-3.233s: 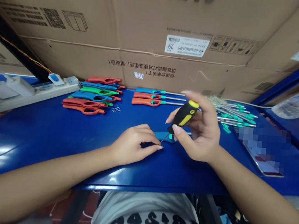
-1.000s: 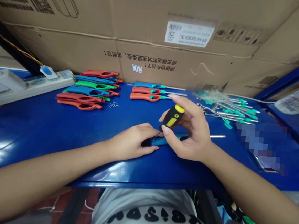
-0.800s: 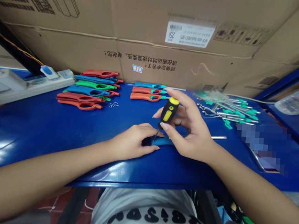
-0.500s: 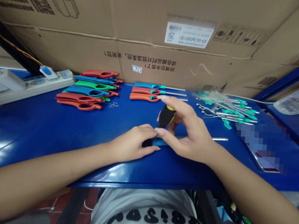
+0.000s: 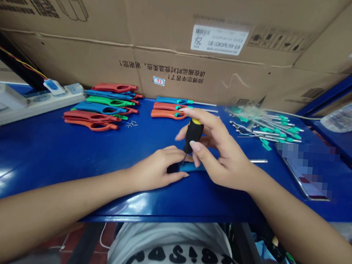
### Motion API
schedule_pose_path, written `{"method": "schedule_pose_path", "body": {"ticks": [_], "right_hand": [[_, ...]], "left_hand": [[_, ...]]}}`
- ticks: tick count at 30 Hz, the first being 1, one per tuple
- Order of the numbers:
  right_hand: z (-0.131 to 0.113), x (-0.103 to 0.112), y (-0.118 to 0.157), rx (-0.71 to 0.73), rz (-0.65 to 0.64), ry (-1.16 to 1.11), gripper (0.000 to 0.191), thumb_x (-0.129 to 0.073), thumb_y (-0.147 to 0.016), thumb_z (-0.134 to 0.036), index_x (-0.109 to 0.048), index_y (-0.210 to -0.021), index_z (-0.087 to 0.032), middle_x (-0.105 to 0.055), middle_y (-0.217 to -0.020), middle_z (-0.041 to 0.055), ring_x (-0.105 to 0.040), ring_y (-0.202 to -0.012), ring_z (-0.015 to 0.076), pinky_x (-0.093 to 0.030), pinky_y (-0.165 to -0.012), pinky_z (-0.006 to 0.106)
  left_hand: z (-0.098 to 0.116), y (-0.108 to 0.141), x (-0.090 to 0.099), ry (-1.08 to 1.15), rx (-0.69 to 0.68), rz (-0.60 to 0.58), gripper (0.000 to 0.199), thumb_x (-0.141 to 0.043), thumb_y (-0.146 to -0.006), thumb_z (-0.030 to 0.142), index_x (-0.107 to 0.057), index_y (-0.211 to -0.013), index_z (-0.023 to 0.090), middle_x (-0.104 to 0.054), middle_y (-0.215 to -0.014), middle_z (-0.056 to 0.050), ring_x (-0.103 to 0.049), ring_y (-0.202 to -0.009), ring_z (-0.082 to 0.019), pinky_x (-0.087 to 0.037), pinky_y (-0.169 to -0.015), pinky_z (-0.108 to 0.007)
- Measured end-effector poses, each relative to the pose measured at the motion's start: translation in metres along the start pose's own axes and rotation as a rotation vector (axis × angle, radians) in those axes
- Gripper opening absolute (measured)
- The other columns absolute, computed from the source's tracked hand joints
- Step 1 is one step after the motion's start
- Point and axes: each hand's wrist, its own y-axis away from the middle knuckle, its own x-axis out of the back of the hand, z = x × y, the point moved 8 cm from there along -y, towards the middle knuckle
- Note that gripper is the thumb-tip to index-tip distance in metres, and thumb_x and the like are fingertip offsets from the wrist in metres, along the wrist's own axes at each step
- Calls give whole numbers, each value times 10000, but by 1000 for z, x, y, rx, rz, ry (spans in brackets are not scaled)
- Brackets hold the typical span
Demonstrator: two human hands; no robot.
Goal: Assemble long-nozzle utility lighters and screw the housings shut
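A short screwdriver (image 5: pixel 193 136) with a black and yellow handle stands nearly upright in my right hand (image 5: pixel 223 156), its handle between thumb and fingers. The thin shaft points down at a blue lighter (image 5: pixel 195 167) lying on the table; its tip meets the handle end. My left hand (image 5: pixel 157 167) grips that end between thumb and fingers and holds it against the table. The lighter's metal tube sticks out to the right from behind my right hand. Part of the lighter's body is hidden by my hands.
Several lighter shells (image 5: pixel 98 108) lie stacked at the left, beside small screws (image 5: pixel 132 124). Three lighters with tubes (image 5: pixel 169 107) lie at the back. Metal tubes with green parts (image 5: pixel 281 130) and a phone (image 5: pixel 307 171) are on the right. A power strip (image 5: pixel 34 104) borders the left; a cardboard box (image 5: pixel 171 34) stands behind.
The screwdriver has become more upright, and my right hand's fingers have shifted around its handle. My left hand keeps its hold on the lighter. The view has shifted slightly.
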Motion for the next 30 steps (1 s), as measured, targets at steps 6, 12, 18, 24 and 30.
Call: {"method": "schedule_pose_path", "body": {"ticks": [6, 12, 18, 24, 30], "right_hand": [[-5, 8, 1, 128, 86, 185, 516, -632, -959, -333, -450, -1440, -285, -644, -1339, 73, -688, -1065, 223, -607, -837, 349], [2, 3, -1, 7, 6, 86, 493, -444, -1033, -296, -359, -1517, -262, -581, -1434, 92, -700, -1036, 198, -617, -805, 346], [-7, 14, -10, 41, -17, 295, 477, -483, -1025, -317, -448, -1495, -246, -731, -1189, 51, -723, -836, 165, -588, -775, 298], [-13, 22, -30, -3, -69, 304, 350, -603, -973, -359, -663, -1299, -247, -774, -951, 11, -696, -727, 156, -557, -709, 278], [-4, 20, -23, -53, 13, 193, 415, -433, -1042, -300, -547, -1436, -238, -771, -985, 36, -695, -722, 162, -566, -665, 305]], "left_hand": [[2, 0, 1, -28, -20, 27, 268, -683, -928, 263, -657, -1188, 207, -712, -1125, -63, -662, -1044, -220, -520, -951, -361], [1, -1, 0, 12, -5, -5, 280, -671, -940, 272, -648, -1211, 204, -698, -1190, -72, -622, -1156, -232, -476, -1033, -375], [1, -1, 0, 6, -2, -7, 308, -666, -941, 277, -640, -1238, 198, -705, -1165, -75, -636, -1099, -225, -500, -987, -363], [0, -1, 0, 11, 48, -23, 343, -675, -934, 291, -628, -1262, 201, -686, -1229, -91, -619, -1148, -246, -481, -1038, -411], [0, -1, 0, 30, 44, -21, 339, -666, -944, 304, -624, -1263, 199, -702, -1194, -77, -627, -1108, -231, -497, -1004, -385]]}}
